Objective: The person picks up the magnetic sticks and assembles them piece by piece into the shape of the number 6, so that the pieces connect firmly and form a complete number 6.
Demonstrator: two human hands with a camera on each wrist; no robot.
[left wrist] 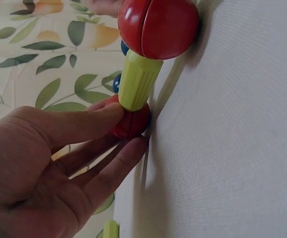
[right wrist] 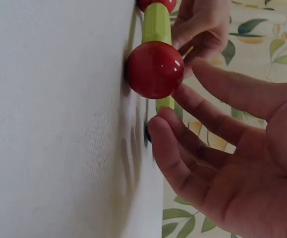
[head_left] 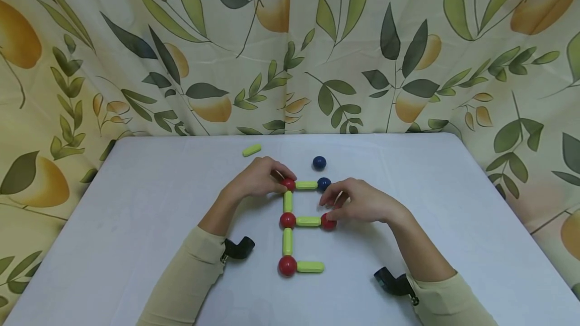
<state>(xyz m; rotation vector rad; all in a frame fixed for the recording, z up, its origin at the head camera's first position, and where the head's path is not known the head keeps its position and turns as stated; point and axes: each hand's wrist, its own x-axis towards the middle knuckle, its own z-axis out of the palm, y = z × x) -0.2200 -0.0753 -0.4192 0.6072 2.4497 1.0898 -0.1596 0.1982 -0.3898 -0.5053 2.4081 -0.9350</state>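
Red balls and ribbed light-green sticks lie joined on the table. My left hand point(head_left: 259, 179) pinches the far-left red ball point(left wrist: 135, 124) between thumb and fingers. From that ball one green stick point(head_left: 306, 185) runs right to a dark blue ball point(head_left: 323, 183), and another point(head_left: 287, 201) runs to the middle red ball point(head_left: 287, 220). My right hand point(head_left: 364, 201) is around the right red ball point(right wrist: 154, 70), its fingers loosely bent and the thumb close to the ball. A green stick point(head_left: 308, 222) links that ball to the middle one.
Nearest me, a red ball point(head_left: 287, 266) carries a green stick point(head_left: 310, 266) pointing right. A loose blue ball point(head_left: 319, 163) and a loose green stick point(head_left: 251, 150) lie toward the back of the white table point(head_left: 149, 205). A leaf-and-fruit curtain point(head_left: 335, 89) hangs behind.
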